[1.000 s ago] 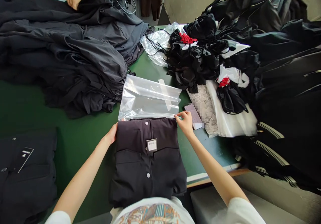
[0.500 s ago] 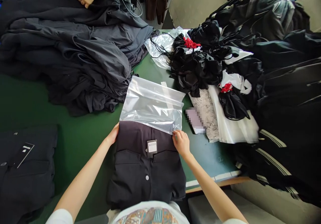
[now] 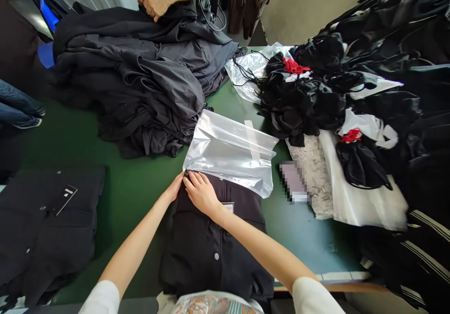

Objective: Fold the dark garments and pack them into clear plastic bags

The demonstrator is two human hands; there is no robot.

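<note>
Since the earlier frame, I saw that the right hand (image 3: 202,191) had crossed from the right corner of the clear plastic bag (image 3: 228,152) to join the left hand (image 3: 174,188) at the upper-left corner of the folded black buttoned garment (image 3: 197,248). Fingers bunched narrowly there; I couldn't tell what they held. Garment and bag lay on the green tabletop (image 3: 298,243), a dark fabric heap (image 3: 151,75) beyond.

Green table (image 3: 135,178): folded black garment (image 3: 197,248), clear bag (image 3: 228,147) beyond, second garment (image 3: 75,218) left, dark clothing heap (image 3: 154,75) behind.

Right hand (image 3: 203,193) has moved beside left hand (image 3: 173,188).
</note>
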